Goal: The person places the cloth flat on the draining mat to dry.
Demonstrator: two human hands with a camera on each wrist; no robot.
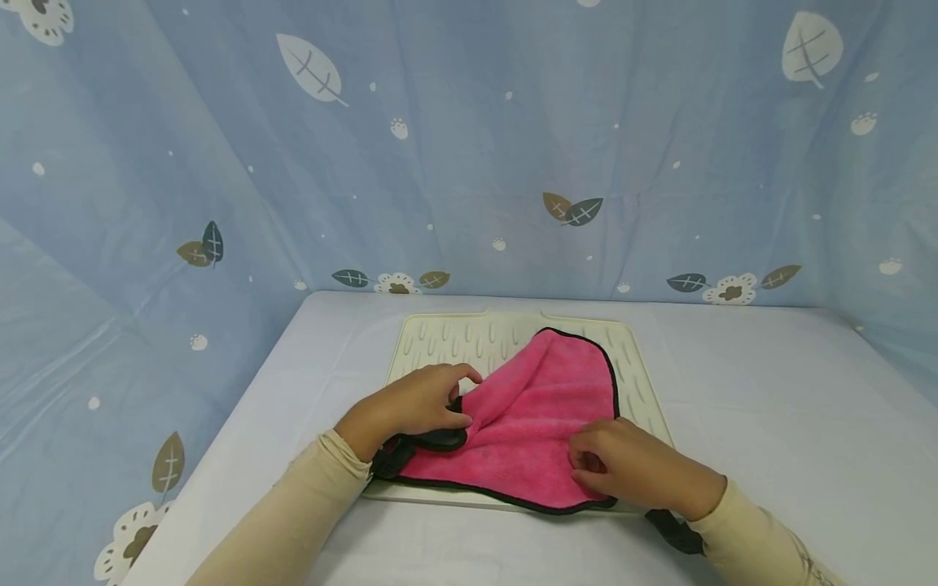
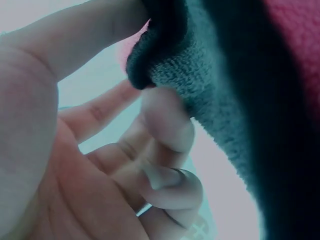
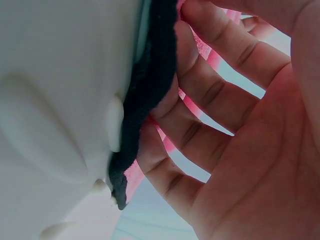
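My pink cloth (image 1: 528, 452) lies creased, low centre of the frame, its black border (image 1: 476, 491) reaching the near rim of the cream mat (image 1: 447, 342). My left hand (image 1: 414, 403) pinches its left side; my right hand's (image 1: 641, 468) bent fingers touch its lower right edge, gripping or not I cannot tell. The table (image 1: 769, 407) spreads widest at right, back to the curtain (image 1: 469, 146).

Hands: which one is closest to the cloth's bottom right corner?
The right hand: the corner of the cloth shows just below it in the head view; the left hand is much farther off.

Left grip (image 1: 420, 399) pinches, right grip (image 1: 633, 462) rests
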